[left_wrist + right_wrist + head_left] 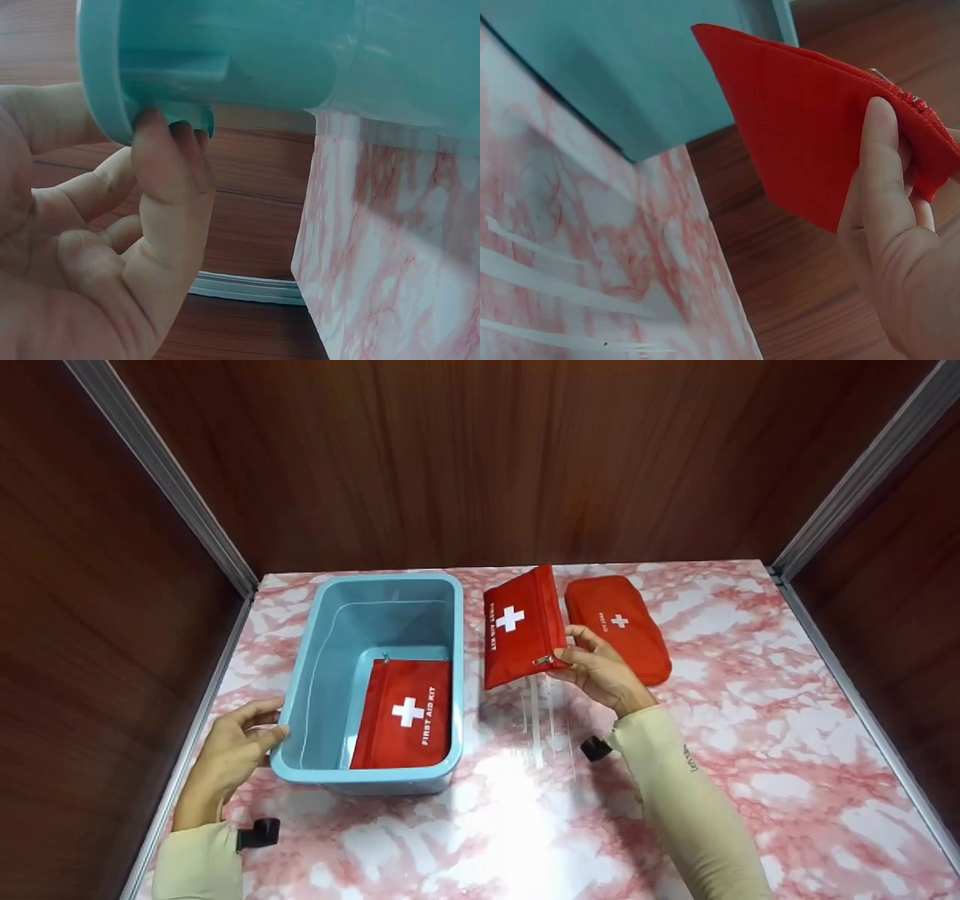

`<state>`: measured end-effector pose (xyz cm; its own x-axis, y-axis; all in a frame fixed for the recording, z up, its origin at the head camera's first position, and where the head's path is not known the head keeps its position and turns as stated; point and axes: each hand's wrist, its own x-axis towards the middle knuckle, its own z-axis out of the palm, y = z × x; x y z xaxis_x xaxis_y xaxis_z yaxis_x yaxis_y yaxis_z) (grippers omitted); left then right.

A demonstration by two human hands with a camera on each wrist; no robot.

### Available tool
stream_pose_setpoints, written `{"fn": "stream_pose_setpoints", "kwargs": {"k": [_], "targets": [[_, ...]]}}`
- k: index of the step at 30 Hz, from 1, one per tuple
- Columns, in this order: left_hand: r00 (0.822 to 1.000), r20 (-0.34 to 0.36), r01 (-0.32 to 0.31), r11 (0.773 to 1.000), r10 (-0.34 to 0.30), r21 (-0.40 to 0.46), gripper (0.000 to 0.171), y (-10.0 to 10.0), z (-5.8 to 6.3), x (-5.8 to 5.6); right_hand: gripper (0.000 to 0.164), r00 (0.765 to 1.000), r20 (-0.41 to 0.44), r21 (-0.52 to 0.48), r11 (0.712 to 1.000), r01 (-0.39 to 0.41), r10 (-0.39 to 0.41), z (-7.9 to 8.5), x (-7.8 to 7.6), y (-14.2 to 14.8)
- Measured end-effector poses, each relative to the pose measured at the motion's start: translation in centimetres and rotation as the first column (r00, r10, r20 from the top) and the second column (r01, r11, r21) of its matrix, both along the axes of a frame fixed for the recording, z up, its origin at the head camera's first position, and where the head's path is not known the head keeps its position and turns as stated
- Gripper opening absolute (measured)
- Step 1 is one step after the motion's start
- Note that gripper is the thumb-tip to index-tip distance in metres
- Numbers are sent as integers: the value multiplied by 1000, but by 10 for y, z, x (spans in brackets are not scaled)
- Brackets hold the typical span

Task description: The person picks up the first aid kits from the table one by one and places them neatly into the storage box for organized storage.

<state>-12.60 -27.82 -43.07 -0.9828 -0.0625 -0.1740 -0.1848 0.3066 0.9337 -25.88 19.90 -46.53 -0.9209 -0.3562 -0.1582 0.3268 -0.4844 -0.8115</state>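
My right hand (600, 667) pinches a red zippered first aid pouch (525, 622) by its corner near the zip pull, holding it tilted above the table just right of a blue plastic bin (364, 776). In the right wrist view the plain red back of that pouch (795, 127) shows, with fingers on either face. With thumb and fingers, my left hand (236, 746) grips the bin's left rim; the left wrist view shows fingertips curled under the rim (101, 75). Another red first aid pouch (405, 735) lies flat on the bin's floor, cross side up.
Behind my right hand, a rounded red first aid case (630, 622) lies on the pink marbled table (795, 750). Brown wood-grain panels (480, 465) wall the table at the back and both sides, with metal strips at the corners.
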Motion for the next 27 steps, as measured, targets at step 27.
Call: {"fn": "stream_pose_setpoints", "kwargs": {"k": [27], "targets": [[1000,-19,5,1000,-5,-27,50,0,2,1,25,996,-87,-50,999,-17,12,31,11,-3]]}}
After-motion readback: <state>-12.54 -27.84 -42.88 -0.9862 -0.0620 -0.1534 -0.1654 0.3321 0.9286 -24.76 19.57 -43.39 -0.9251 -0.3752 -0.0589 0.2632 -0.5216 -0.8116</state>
